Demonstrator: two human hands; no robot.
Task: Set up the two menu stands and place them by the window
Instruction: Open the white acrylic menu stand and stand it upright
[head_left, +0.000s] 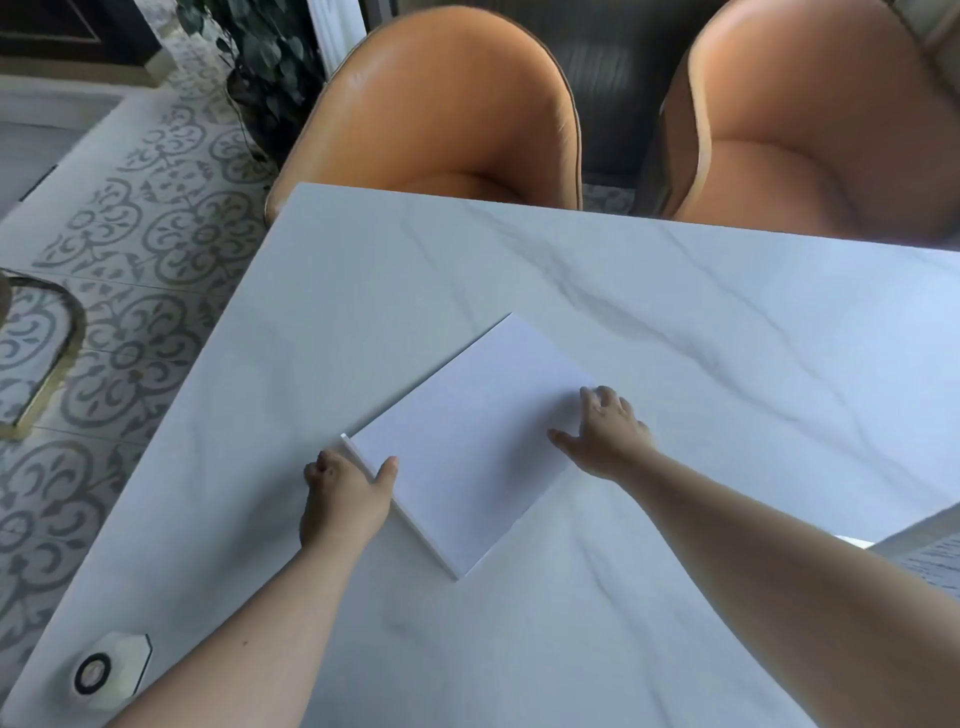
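A flat white menu stand (467, 441) is laid on the marble bench (727, 338), near its middle. Its left edge is gripped by the left hand (345, 499), thumb on top. The right hand (605, 436) is spread open and pressed flat on its right side. The hands are held apart.

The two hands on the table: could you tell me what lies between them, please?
In the head view, the flat white menu stand lies between them; the left hand grips its near-left edge and the right hand rests on its right edge.
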